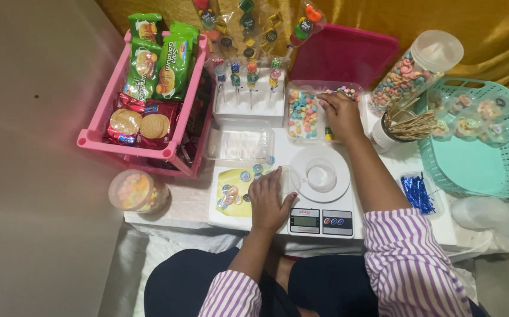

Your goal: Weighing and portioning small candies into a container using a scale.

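Mostly cereal rings point(302, 114) in tray point(290, 136)

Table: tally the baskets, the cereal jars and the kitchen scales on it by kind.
Baskets: 2 (pink basket, teal basket)
Cereal jars: 2 (upright jar, tilted jar)
Kitchen scale: 1
Total: 5

Bright, even overhead light; soft shadows; slight softness, mild wide-angle bending at edges.
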